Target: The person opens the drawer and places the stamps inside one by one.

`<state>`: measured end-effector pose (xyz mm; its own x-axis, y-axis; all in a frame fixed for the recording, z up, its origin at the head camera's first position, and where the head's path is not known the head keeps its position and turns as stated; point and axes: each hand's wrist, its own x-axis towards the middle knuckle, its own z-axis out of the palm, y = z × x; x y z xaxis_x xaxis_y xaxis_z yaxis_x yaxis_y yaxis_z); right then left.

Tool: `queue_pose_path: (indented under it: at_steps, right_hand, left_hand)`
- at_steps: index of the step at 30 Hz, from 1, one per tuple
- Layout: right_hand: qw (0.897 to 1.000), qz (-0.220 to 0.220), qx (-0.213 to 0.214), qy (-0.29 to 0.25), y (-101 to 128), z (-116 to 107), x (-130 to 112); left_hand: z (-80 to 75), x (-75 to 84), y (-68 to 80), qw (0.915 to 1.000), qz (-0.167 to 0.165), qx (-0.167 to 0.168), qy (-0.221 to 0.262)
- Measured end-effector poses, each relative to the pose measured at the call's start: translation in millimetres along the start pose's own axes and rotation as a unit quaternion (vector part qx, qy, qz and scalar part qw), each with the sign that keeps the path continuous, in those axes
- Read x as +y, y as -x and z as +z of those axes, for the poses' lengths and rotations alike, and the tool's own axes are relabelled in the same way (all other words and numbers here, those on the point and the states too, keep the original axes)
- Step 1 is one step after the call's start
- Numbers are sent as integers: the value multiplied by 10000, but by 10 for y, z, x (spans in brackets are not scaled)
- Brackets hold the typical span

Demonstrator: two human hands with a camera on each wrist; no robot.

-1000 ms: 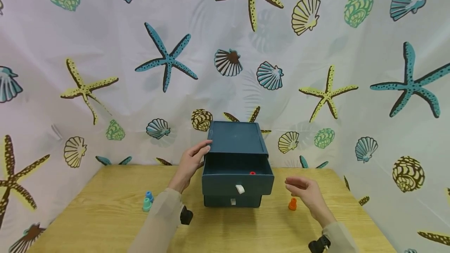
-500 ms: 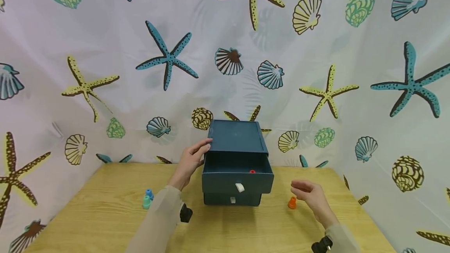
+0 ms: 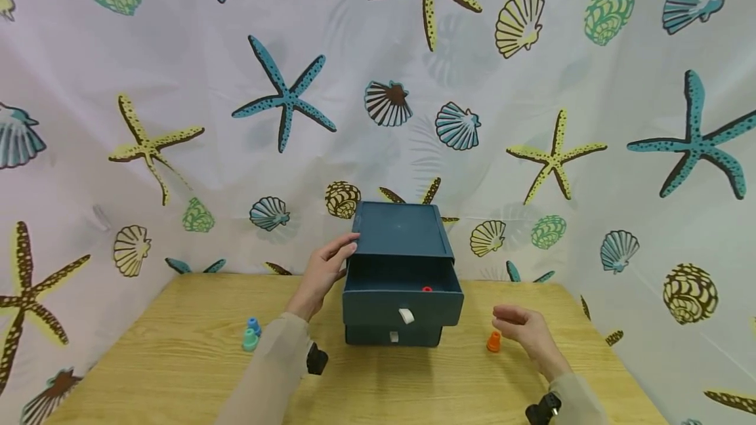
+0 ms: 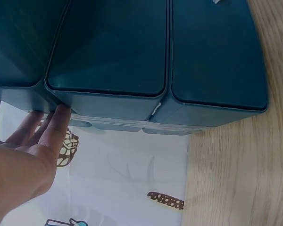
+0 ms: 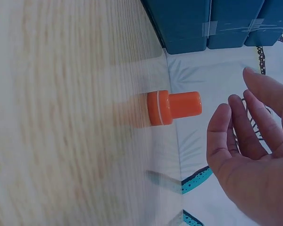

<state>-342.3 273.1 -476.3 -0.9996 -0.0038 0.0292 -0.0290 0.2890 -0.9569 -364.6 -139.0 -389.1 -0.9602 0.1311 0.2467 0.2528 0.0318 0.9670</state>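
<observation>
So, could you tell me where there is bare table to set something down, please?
Bare: in front of the cabinet, between left sleeve and orange piece; also left of the teal piece and blue piece. Crowded: the cabinet's left side, where the left hand touches, and around the orange piece, with the right hand close by.

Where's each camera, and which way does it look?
Head: on the head, facing forward and down at the blue box; left hand, right hand and sleeves show.
Left wrist: worn there, facing the blue box; left hand shows.
Right wrist: worn there, facing the orange piece; right hand shows.
Head and right wrist share the orange piece.
</observation>
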Motion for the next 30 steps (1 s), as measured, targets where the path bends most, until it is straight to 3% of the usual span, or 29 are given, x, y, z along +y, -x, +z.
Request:
queue_pose_path:
  at_steps: [9, 14, 19, 30]
  right_hand:
    - [9986, 330, -295, 300, -20, -6, 94]
    - [9962, 572, -427, 496, -34, -5, 141]
    - [9954, 708, -458, 464, -34, -18, 204]
    - [9955, 667, -648, 181, -44, -35, 270]
  left_hand:
    - [3, -34, -6, 9999, -104, 14, -6]
    - [19, 101, 55, 9998, -185, -15, 16]
    - [53, 254, 138, 9998, -191, -53, -56]
    - [58, 242, 138, 9999, -135, -61, -67]
